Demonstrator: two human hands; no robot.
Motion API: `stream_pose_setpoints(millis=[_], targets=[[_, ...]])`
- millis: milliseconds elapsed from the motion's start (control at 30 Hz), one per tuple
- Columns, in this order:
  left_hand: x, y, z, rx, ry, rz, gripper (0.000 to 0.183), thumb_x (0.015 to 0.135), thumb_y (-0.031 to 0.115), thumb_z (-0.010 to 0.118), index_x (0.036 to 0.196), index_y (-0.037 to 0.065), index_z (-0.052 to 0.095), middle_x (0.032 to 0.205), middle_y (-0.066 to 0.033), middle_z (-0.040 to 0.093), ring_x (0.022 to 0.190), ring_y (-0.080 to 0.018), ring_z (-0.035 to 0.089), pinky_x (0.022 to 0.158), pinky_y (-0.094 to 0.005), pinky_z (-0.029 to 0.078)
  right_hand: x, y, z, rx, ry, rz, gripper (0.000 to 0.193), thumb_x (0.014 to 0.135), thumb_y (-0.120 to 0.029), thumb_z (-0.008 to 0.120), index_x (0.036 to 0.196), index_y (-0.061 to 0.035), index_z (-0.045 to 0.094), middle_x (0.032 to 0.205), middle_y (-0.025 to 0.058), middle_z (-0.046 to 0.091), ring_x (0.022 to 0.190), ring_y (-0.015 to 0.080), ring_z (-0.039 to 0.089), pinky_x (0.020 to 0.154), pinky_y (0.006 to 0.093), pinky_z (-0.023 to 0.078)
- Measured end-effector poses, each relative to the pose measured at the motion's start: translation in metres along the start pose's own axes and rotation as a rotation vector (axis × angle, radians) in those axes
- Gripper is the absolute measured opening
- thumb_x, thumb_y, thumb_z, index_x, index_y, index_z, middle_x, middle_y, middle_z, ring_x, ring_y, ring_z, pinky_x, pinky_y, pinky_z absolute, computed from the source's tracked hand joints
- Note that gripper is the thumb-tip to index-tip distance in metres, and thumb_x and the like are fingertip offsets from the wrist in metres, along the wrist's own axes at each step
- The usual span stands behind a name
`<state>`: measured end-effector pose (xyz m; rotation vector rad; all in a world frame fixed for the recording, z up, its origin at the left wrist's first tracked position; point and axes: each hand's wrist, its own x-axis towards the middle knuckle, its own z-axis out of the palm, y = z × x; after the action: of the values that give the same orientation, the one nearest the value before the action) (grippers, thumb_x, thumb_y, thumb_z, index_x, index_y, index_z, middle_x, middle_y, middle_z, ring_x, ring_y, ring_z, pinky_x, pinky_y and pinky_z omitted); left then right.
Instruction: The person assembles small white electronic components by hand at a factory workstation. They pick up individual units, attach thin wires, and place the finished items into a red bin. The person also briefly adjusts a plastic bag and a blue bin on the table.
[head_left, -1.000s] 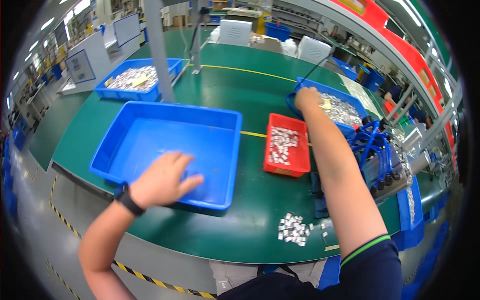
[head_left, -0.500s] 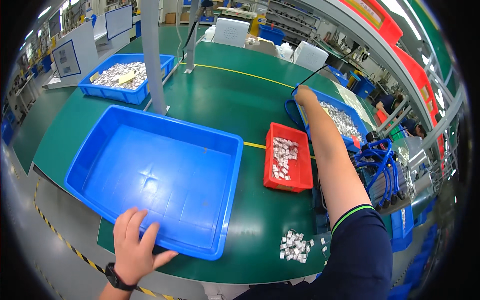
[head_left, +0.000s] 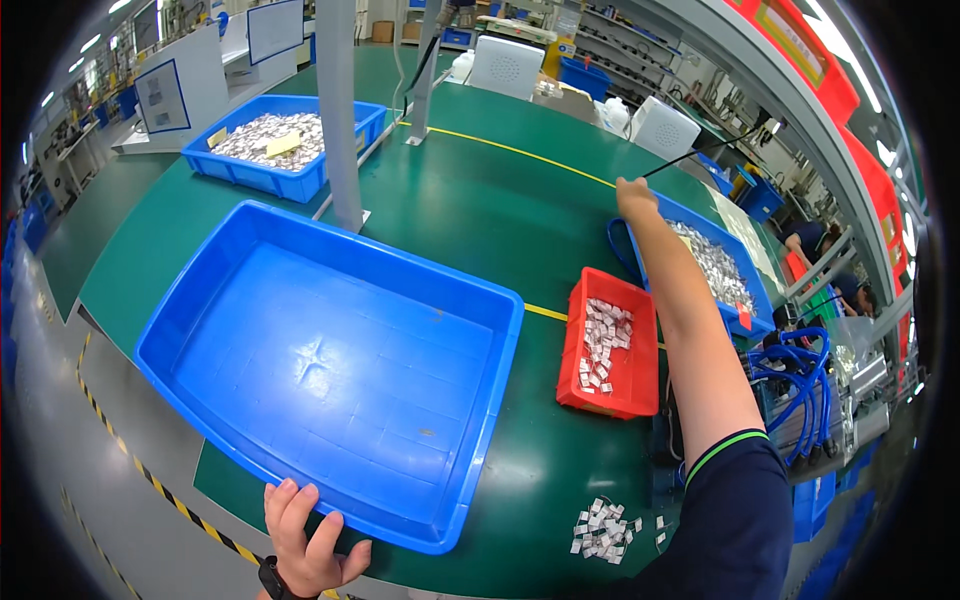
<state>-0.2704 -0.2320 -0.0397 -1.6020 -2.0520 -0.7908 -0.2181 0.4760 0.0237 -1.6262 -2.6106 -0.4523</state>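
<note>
A large empty blue bin (head_left: 330,350) lies on the green table (head_left: 480,200), its near corner jutting over the table's front edge. My left hand (head_left: 305,535) is at that near rim, fingers spread and touching the bin's outer edge; a dark watch is on the wrist. My right arm stretches far across the table. My right hand (head_left: 632,192) is curled over the far left corner of a second blue bin (head_left: 745,300) filled with small silvery parts. A thin black rod (head_left: 690,155) runs up and right from that hand.
A red tray (head_left: 640,390) of small white pieces sits between the two bins. A loose heap of white pieces (head_left: 600,530) lies near the front edge. A grey post (head_left: 338,110), another filled blue bin (head_left: 270,140), blue hoses (head_left: 800,370) and a seated person (head_left: 815,240) surround the table.
The large blue bin has slid toward me and over the table's edge. My left hand has moved from inside its near wall to its outer rim. The right hand has stayed at the far bin.
</note>
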Motion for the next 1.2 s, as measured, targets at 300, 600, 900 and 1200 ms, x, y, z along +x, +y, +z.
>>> stream_pose_setpoints(millis=[300,600,900,1200], targets=[[-0.003,-0.001,0.000,0.004,0.006,-0.005,0.051,0.085,0.035,0.059,0.125,0.008,0.045,0.129,-0.0239,0.045,0.124,-0.0461,0.041,0.104,-0.0617,0.029,0.027,-0.059,-0.063,0.375,0.209,-0.203,0.037,0.089,-0.006,0.048,0.125,-0.0113,0.052,0.117,0.0240,0.061,0.111,0.0395,0.058,0.094,0.0452,0.046],[0.000,-0.003,0.002,-0.059,0.023,-0.003,0.051,0.084,0.031,0.063,0.128,0.009,0.047,0.133,-0.0226,0.045,0.127,-0.0438,0.041,0.106,-0.0590,0.029,0.021,-0.188,-0.073,0.407,0.113,-0.295,0.044,0.082,-0.003,0.057,0.126,-0.0045,0.051,0.125,0.0238,0.056,0.116,0.0377,0.056,0.096,0.0421,0.047],[-0.001,-0.001,-0.001,-0.103,0.035,0.005,0.052,0.086,0.032,0.062,0.130,0.009,0.049,0.134,-0.0220,0.048,0.125,-0.0416,0.044,0.105,-0.0558,0.031,0.013,-0.181,-0.063,0.703,-0.111,-0.420,0.040,0.083,-0.025,0.068,0.108,0.0043,0.061,0.115,0.0220,0.062,0.089,0.0326,0.068,0.076,0.0409,0.055],[0.013,0.004,-0.007,0.020,0.084,0.037,0.036,0.083,0.012,0.062,0.117,0.003,0.056,0.129,-0.0247,0.051,0.109,-0.0383,0.054,0.091,-0.0505,0.044,-0.089,-0.116,-0.117,0.497,-0.446,-0.506,0.085,0.069,-0.081,0.057,0.083,0.0018,0.070,0.084,0.0153,0.066,0.074,0.0238,0.065,0.062,0.0377,0.055]])
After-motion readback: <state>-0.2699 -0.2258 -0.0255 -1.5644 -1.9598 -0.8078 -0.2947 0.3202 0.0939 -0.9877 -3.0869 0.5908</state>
